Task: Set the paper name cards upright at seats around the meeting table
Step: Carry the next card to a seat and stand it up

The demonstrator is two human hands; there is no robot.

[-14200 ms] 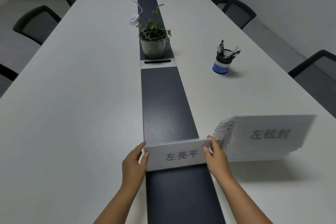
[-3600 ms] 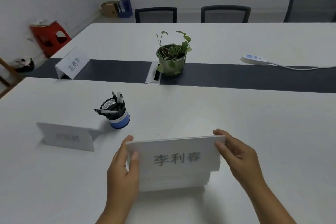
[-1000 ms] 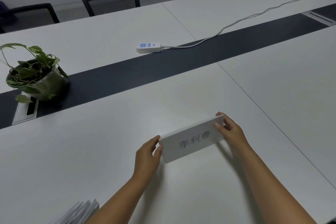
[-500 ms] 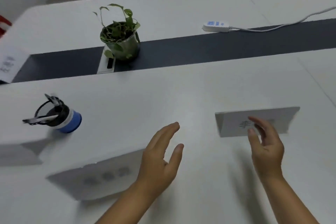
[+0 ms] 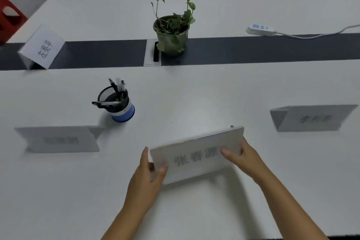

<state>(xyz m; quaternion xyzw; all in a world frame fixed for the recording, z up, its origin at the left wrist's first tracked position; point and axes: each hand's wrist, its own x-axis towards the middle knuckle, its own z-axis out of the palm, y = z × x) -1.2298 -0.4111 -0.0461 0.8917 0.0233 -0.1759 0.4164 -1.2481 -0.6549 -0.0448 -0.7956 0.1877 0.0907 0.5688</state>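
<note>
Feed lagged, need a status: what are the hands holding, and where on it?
A name card, gripped at its two short ends: left hand on the left end, right hand on the right end.

White name card [image 5: 196, 154] tilted (3 others upright)
</note>
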